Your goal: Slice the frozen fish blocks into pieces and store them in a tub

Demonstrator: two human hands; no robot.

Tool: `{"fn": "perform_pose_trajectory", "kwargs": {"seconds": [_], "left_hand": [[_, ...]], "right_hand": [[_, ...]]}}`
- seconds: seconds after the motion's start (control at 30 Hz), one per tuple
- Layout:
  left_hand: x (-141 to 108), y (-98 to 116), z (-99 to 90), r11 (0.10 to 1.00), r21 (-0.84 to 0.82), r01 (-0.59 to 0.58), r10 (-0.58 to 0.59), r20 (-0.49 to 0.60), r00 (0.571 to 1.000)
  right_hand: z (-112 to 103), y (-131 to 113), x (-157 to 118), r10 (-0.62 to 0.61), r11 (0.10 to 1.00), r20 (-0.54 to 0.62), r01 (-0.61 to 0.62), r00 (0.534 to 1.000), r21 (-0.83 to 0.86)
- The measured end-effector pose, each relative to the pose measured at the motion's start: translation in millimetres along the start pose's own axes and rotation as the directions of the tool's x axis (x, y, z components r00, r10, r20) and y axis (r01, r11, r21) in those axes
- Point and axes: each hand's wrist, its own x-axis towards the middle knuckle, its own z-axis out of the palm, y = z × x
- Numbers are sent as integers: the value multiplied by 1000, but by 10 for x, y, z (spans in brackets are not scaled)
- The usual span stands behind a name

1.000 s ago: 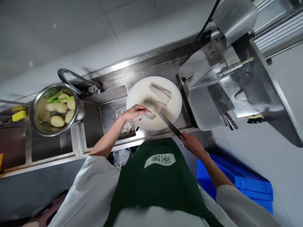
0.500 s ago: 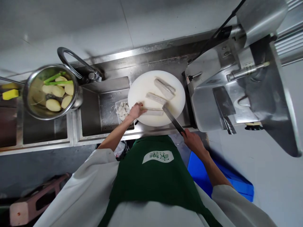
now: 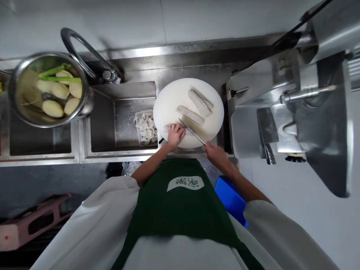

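Note:
A round white cutting board (image 3: 168, 95) lies across the sink's right part. My left hand (image 3: 176, 135) is closed, its bent fingers pressed on a pale strip of what looks like fish or meat near the board's front left; the hand partly hides the strip. My right hand (image 3: 216, 153) grips the handle of a long knife (image 3: 192, 132), whose tip points up and left, just beside my left fingertips. Farther back on the board rest another pale strip (image 3: 190, 114) and a thicker grey-white piece (image 3: 201, 102).
A plastic tub (image 3: 146, 128) of white slices stands in the sink (image 3: 102, 122), left of the board. Behind it rises a faucet (image 3: 84, 52). At far left is a metal pot (image 3: 17, 108) with peeled potatoes and green stalks. A slicing machine (image 3: 253, 86) bearing a cleaver (image 3: 267, 125) stands right.
My left hand has moved right along the strip, fingers now bent over it. The knife has swung left, its tip now close to those fingers. The view has shifted slightly.

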Motion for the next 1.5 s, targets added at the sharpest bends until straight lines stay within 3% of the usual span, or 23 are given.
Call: {"fn": "perform_pose_trajectory", "kwargs": {"seconds": [0.23, 0.4, 0.53, 0.73, 0.87, 0.97, 1.13, 1.23, 1.3, 1.37, 1.5], "left_hand": [[-48, -105, -27, 998, -38, -50, 47, -66, 997], [-190, -129, -128, 995, -89, 38, -57, -232, 971], [-192, -164, -75, 996, -88, 24, -37, -148, 988], [-122, -173, -50, 997, -79, -23, 20, -37, 999], [-220, -216, -198, 991, -131, 2, -22, -144, 989], [-290, -299, -250, 987, -154, 56, -96, -261, 961], [-230, -453, -145, 990, -140, 25, -47, -156, 987], [-193, -506, -115, 990, -139, -9, -8, -125, 992], [-218, -520, -141, 988, -151, -42, 16, -165, 986], [-278, -528, -183, 983, -182, -32, -15, -250, 968], [-389, -552, -204, 966, -226, 125, -204, -370, 906]], "right_hand": [[-112, -66, 328, 26, 998, 25, -27, 999, 48], [-200, -112, 210, 42, 998, -27, -41, 999, 49], [-154, -381, 203, -11, 998, -19, 12, 1000, 61], [-272, -664, 623, 15, 993, -58, -8, 998, 116], [-429, -648, 654, 11, 989, -105, 5, 994, 150], [-388, -702, 523, 46, 990, -124, -28, 991, 141], [-246, -974, 582, 24, 987, -65, -14, 998, 161], [-330, -1092, 806, 26, 980, -107, -4, 994, 199], [-436, -1104, 911, 4, 979, -128, 23, 992, 205], [-518, -1078, 919, -2, 980, -138, 29, 990, 196], [-477, -1074, 722, 5, 985, -150, 21, 989, 173]]}}
